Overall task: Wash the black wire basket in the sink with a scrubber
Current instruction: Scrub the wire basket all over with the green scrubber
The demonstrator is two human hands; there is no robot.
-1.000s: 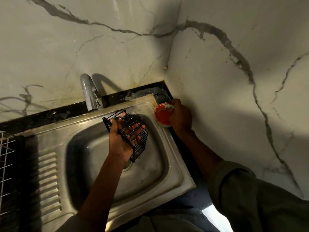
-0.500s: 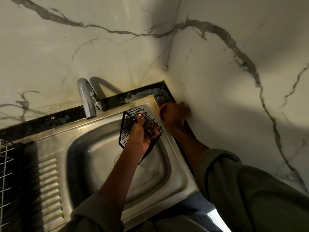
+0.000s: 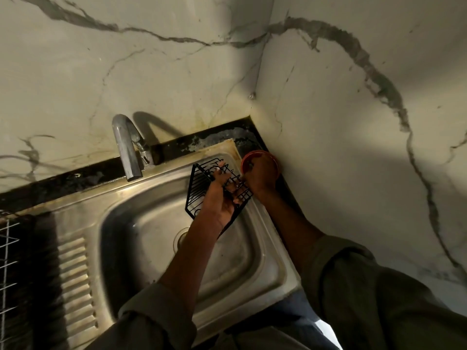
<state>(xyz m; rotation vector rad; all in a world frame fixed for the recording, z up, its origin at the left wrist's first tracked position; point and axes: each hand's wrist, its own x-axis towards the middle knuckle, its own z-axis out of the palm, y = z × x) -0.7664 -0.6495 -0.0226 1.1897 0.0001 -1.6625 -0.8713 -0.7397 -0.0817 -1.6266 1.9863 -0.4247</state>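
My left hand (image 3: 222, 199) grips the black wire basket (image 3: 199, 188), fingers pushed through its bars, and holds it tilted above the far right corner of the steel sink (image 3: 141, 223). Just to the right, my right hand (image 3: 261, 176) hovers over a round red tub (image 3: 275, 160) standing in the corner by the wall. Its knuckles face me and its fingers point down at the tub's near edge, touching the basket's right end. Whatever those fingers hold is hidden, and no scrubber shows.
A chrome tap (image 3: 126, 145) arches over the sink's back edge, with no water running. The drain (image 3: 180, 238) sits in the basin's middle. A ribbed draining board (image 3: 75, 274) and a white wire rack (image 3: 7, 261) lie to the left. Marble walls close the back and right.
The left hand carried the basket from mid-sink up to the far right corner and turned it. The right hand stayed at the red tub, drawing slightly back toward the basket.
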